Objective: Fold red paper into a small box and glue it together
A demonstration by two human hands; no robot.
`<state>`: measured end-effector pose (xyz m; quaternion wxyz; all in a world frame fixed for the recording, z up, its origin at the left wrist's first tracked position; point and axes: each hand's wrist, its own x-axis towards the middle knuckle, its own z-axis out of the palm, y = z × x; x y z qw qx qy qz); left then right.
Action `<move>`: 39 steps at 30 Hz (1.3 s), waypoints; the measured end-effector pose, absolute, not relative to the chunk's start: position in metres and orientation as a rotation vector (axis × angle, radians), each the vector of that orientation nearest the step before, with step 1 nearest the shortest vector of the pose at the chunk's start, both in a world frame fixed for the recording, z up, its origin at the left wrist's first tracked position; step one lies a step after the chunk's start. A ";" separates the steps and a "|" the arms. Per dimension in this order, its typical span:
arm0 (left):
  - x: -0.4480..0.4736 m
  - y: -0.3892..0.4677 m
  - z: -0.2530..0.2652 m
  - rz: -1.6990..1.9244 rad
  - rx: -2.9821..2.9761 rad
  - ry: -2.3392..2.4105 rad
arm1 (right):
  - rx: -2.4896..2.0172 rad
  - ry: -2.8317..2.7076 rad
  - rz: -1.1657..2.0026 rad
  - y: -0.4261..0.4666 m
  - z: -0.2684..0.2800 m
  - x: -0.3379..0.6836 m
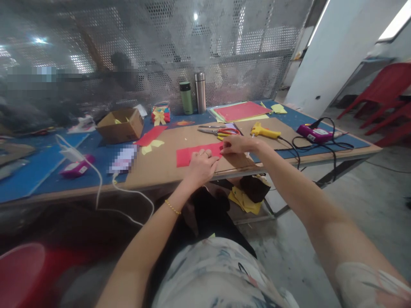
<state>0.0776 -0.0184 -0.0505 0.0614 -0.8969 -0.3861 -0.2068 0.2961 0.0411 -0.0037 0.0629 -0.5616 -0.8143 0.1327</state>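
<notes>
A strip of red paper (183, 157) lies flat on the brown cardboard (160, 167) near the table's front edge. My left hand (204, 164) rests on the strip with its fingers laid over it, pressing it down. At the strip's right end, my right hand (236, 144) has its fingers pinched together on the paper's edge. Just behind that hand are scissors (208, 131) and other tools with red and yellow handles, partly overlapping. To the right sits a yellow glue gun (265, 131), its black cord trailing off.
Red and yellow sheets (244, 111) are stacked at the back, near a green flask (186, 98) and a steel flask (200, 92). An open cardboard box (120, 126) stands left of a small bow-topped red item (160, 114). Purple power blocks (316, 133) and white cables (99, 179) occupy both sides.
</notes>
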 end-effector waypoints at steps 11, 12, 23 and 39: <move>0.078 -0.019 -0.050 -0.606 -2.694 -1.176 | -1.749 -2.498 0.477 0.043 0.002 0.293; 0.078 -0.019 -0.050 -0.604 -2.694 -1.175 | -1.744 -2.491 0.500 0.045 0.001 0.294; 0.079 -0.020 -0.047 -0.564 -2.715 -1.214 | -1.794 -2.333 0.595 0.052 -0.005 0.298; 0.076 -0.016 -0.055 -0.707 -2.709 -1.151 | -1.834 -2.502 0.493 0.027 0.014 0.284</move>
